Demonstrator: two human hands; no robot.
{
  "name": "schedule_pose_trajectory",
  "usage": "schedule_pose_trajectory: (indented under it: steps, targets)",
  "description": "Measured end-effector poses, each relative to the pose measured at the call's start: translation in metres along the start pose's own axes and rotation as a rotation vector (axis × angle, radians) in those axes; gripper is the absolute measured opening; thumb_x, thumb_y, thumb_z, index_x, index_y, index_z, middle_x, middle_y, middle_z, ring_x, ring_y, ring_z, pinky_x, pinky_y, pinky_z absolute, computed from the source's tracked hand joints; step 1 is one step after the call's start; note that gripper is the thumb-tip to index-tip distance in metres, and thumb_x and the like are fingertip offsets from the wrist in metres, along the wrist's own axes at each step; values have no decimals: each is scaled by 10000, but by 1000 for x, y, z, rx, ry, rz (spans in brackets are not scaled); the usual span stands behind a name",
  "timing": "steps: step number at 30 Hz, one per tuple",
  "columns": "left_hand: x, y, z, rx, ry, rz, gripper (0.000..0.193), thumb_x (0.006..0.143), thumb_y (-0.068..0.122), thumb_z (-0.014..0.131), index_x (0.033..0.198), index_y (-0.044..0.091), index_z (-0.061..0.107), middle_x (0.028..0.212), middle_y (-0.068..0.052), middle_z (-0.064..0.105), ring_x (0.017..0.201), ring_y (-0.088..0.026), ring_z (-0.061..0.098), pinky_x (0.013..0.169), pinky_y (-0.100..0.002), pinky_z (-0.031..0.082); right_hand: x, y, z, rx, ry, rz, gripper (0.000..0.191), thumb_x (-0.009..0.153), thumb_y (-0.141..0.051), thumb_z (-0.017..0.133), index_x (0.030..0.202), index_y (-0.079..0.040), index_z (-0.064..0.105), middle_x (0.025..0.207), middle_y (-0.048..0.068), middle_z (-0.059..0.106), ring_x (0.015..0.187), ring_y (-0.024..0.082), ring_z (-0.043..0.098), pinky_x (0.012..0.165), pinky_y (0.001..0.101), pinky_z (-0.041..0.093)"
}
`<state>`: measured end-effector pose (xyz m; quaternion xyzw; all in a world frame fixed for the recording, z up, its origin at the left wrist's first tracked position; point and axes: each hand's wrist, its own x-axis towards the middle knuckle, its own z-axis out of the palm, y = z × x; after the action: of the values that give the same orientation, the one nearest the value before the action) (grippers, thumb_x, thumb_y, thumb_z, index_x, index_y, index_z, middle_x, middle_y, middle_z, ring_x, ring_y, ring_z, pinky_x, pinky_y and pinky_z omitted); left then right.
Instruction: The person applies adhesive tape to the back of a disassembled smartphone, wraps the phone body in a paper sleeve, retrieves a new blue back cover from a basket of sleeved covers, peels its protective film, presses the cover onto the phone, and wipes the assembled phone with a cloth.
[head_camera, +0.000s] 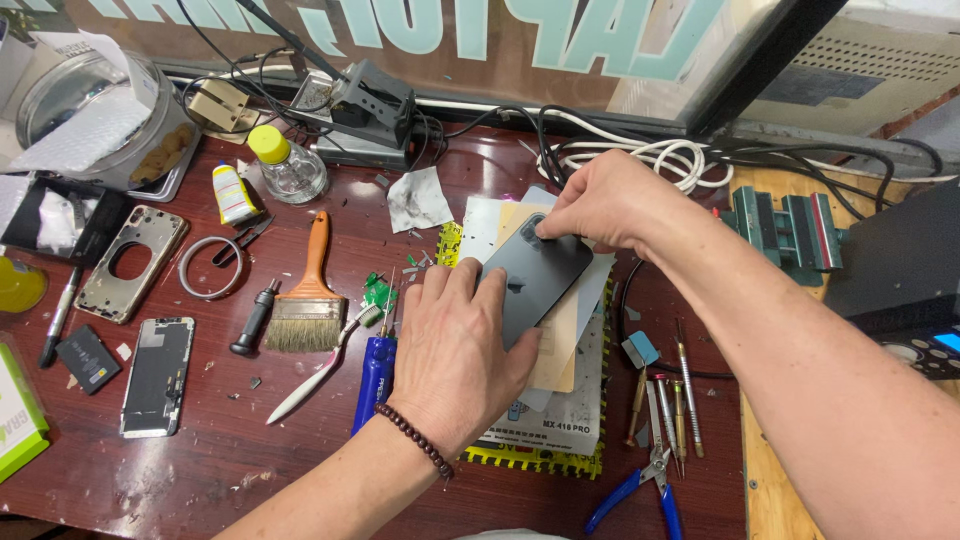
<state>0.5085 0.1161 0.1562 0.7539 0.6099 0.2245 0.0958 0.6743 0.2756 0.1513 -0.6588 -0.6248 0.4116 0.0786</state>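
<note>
My left hand (452, 350) lies flat and spread over the near end of the dark grey smartphone (535, 275), palm down, pinning it so it cannot slide. It is pressing rather than gripping. My right hand (600, 205) comes in from the far side with its fingertips bunched on the phone's upper corner, by the camera bump. Whether they pinch something small there I cannot tell. The phone rests back-up and slantwise on a stack of pale sheets (560, 345), which lie on a yellow-edged repair mat (535, 460) in the middle of the dark red worktop (200, 470), a soft, flat bed that keeps the glass off the grit.

Just left of my left hand stand a blue pen-shaped tool (372, 380) and a white toothbrush (315, 375), close enough to grab. Beyond them are a wooden-handled paintbrush (310, 295), a black-handled screwdriver (252, 318), a bare phone frame with a round cut-out (130, 262) and a detached phone screen (157, 375).

To my right, fine screwdrivers and tweezers (672, 400) lie in a row beside blue-handled pliers (640, 490), kept on my working side. Farther back, a small clear bottle with a yellow cap (285, 165) and a green bench vice (785, 225) sit out of the way.
</note>
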Motion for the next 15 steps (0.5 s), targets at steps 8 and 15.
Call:
schedule_pose_trajectory:
  steps: [8, 15]
  targets:
    - [1, 0, -3, 11, -12, 10, 532, 737, 303, 794, 1125, -27, 641, 1005, -174, 611, 963, -338, 555, 819, -471, 425, 0, -1, 0, -20, -13, -27, 244, 697, -182, 896, 776, 15, 774, 626, 87, 641, 450, 153, 510, 404, 317, 404]
    - [1, 2, -4, -29, -53, -40, 684, 683, 343, 832, 1205, -28, 589, 1070, -214, 612, 1026, -381, 560, 826, -484, 454, -5, -4, -1, -36, -10, -24, 223, 735, -208, 875, 826, -21, 793, 703, 79, 691, 521, 158, 583, 455, 320, 488]
